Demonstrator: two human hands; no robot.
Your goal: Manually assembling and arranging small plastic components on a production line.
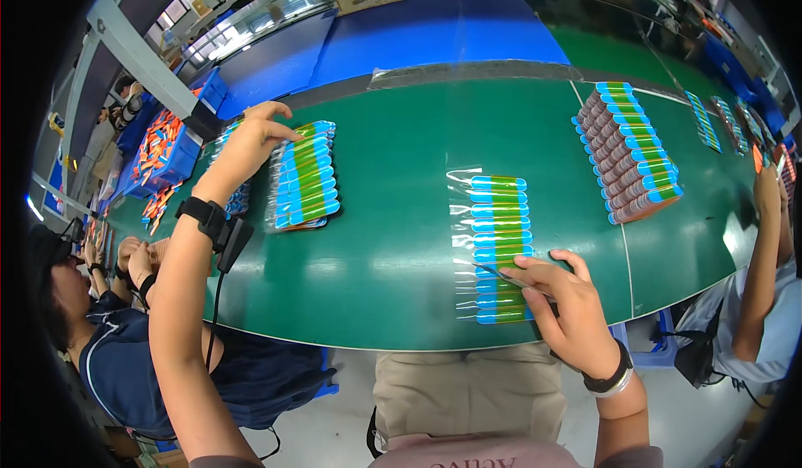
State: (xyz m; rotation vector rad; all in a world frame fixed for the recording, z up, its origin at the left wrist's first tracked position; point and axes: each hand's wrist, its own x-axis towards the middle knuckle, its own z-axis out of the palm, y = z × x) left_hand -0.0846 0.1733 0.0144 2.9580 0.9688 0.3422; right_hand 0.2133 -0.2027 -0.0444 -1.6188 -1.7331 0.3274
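Note:
A row of blue-and-green striped pieces with rounded ends (501, 226) lies on the green table in front of me, with clear plastic film (464, 242) sticking out along its left side. Over its lower half is my right hand (572, 305), closed around a slim pointed metal tool (511, 279) whose tip rests near the film's edge. To the left, my left hand (253, 141) reaches over a pile of similar film-wrapped rows (307, 176). Its fingers are apart, and one fingertip touches the pile's top corner. No held thing shows in it.
A tall stack of striped pieces (631, 155) stands at the right. Beyond the table's far edge lies a blue sheet (434, 34). A blue bin of orange pieces (171, 155) is at far left. Co-workers (109, 334) sit on both sides. A grey post (150, 63) rises at left.

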